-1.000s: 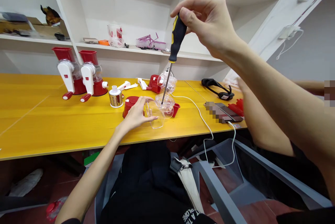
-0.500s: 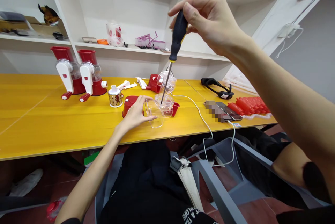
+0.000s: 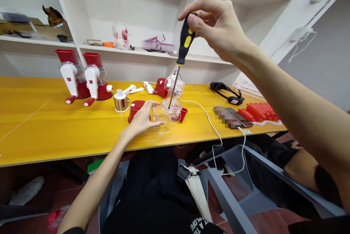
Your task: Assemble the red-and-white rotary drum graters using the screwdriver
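Observation:
My right hand (image 3: 212, 26) is wrapped around the black and yellow handle of a screwdriver (image 3: 185, 40), held steeply tilted. Its tip reaches down into the round top of a clear plastic grater housing (image 3: 164, 127). My left hand (image 3: 143, 119) grips that housing from the left, thumb in front and fingers behind, on the table. Just behind my left hand sits a red base (image 3: 134, 109). A red hopper piece (image 3: 183, 114) lies to the right of the housing, partly seen through it. A white-topped metal grater drum (image 3: 120, 101) stands further left.
Two assembled red and white rotary graters (image 3: 95, 80) stand at the back left of the yellow table (image 3: 68, 128). Behind the housing lie another red base (image 3: 162, 87) and white cranks. To the right are a white cable (image 3: 207, 113), a phone (image 3: 232, 116), a black headset (image 3: 226, 93) and red netting (image 3: 258, 111).
The screwdriver handle has turned in my right hand, so its yellow patches now show. My left hand and the clear housing stay in place.

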Demonstrator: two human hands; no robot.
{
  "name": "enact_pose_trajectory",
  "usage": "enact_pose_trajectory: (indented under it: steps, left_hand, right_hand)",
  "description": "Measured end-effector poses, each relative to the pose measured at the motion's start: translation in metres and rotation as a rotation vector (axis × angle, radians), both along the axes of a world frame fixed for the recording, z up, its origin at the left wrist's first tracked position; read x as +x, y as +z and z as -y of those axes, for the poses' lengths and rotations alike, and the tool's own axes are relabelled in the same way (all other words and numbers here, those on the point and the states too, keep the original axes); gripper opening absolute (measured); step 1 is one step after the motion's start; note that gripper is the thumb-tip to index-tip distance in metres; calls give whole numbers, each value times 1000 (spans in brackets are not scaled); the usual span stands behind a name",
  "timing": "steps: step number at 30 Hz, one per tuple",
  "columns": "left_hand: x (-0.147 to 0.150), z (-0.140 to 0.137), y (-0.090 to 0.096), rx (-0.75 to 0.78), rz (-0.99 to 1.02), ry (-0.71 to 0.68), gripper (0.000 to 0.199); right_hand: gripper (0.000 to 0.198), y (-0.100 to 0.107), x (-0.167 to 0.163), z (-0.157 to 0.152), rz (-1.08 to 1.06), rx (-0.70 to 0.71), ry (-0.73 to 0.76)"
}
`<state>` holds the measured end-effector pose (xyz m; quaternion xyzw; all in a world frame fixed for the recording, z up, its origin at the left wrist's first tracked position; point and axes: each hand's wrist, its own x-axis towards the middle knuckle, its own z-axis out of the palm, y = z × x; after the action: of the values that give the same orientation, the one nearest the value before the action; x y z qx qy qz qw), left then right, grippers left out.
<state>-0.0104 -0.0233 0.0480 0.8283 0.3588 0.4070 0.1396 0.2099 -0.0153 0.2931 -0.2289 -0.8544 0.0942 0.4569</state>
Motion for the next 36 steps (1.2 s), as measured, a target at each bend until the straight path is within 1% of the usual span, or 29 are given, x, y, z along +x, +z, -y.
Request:
enact_pose_trajectory:
  steps: [2, 6, 8, 10, 13, 16, 19, 22, 26, 28, 31, 33, 36]
  left_hand:
    - [0, 0, 0, 9, -2, -5, 60]
    - [0, 0, 0, 11, -7, 2, 60]
    - [0, 0, -1, 7, -9, 5, 60]
    - [0, -1, -1, 4, -9, 3, 60]
    - [-1, -1, -2, 6, -9, -1, 60]
    - [-1, -2, -2, 21, -12, -3, 60]
    - [-1, -2, -2, 23, -16, -2, 61]
    - [0, -1, -1, 12, -15, 0, 61]
    - [-1, -1, -2, 1, -17, 6, 59]
    - [-1, -1, -2, 8, -17, 10, 57]
    - [-1, -1, -2, 13, -12, 13, 55]
    - [-1, 0, -1, 1, -11, 12, 57]
    - [0, 0, -1, -5, -13, 12, 59]
  right_hand:
    - [28, -1, 1, 0, 6, 0, 24]
    - [28, -1, 3, 0, 23, -134, 103]
    - [27, -2, 3, -1, 22, -157, 122]
    - [24, -3, 1, -2, 3, -133, 122]
    - [18, -4, -2, -2, -49, -47, 108]
    - [21, -5, -4, 0, -67, -2, 60]
    - [25, -5, -3, 1, -55, -41, 61]
    - [23, -4, -1, 0, -54, -85, 80]
    - [19, -2, -1, 1, -70, -72, 88]
    - [17, -2, -3, 3, -62, -46, 66]
    - [12, -2, -3, 8, -19, -19, -22]
    - [12, -3, -1, 11, 0, -36, -55]
    - [18, -4, 2, 14, 8, -83, -40]
